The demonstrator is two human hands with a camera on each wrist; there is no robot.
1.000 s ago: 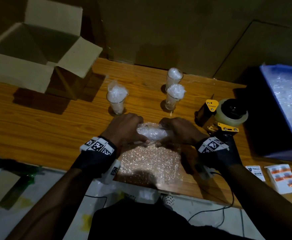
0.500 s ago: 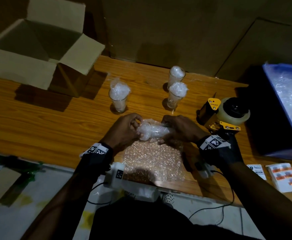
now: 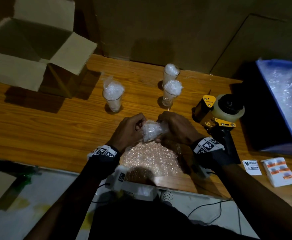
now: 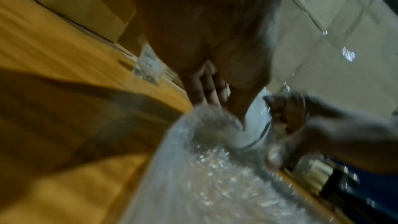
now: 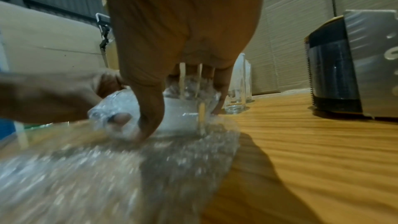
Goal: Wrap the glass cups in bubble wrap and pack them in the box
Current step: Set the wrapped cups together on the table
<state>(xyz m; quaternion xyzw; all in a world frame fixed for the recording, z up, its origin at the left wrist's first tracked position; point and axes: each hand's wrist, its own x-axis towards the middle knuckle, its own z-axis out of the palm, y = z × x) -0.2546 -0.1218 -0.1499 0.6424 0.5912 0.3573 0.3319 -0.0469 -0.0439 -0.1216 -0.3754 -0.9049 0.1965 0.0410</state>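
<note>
A glass cup (image 3: 153, 130) lies on its side at the far end of a bubble wrap sheet (image 3: 150, 159) on the wooden table, stuffed with wrap. My left hand (image 3: 133, 128) grips its wide mouth end, fingers curled. My right hand (image 3: 173, 129) grips its base end (image 5: 183, 118), thumb pressing down in front. The left wrist view is blurred and shows the cup (image 4: 254, 132) between both hands. Three more cups filled with bubble wrap stand behind: one (image 3: 113, 97) to the left, two (image 3: 170, 73) (image 3: 170, 93) to the right. The open cardboard box (image 3: 29, 54) sits at the far left.
A yellow tape dispenser (image 3: 219, 113) lies just right of my right hand. A blue bin of bubble wrap (image 3: 287, 101) stands at the far right. Fragile stickers (image 3: 251, 167) and a label stack (image 3: 278, 172) lie near the front right edge. Cardboard walls rise behind the table.
Both hands have rolled and shifted the cup slightly away from me along the sheet. The left hand has turned, its fingers now curling at the cup's mouth.
</note>
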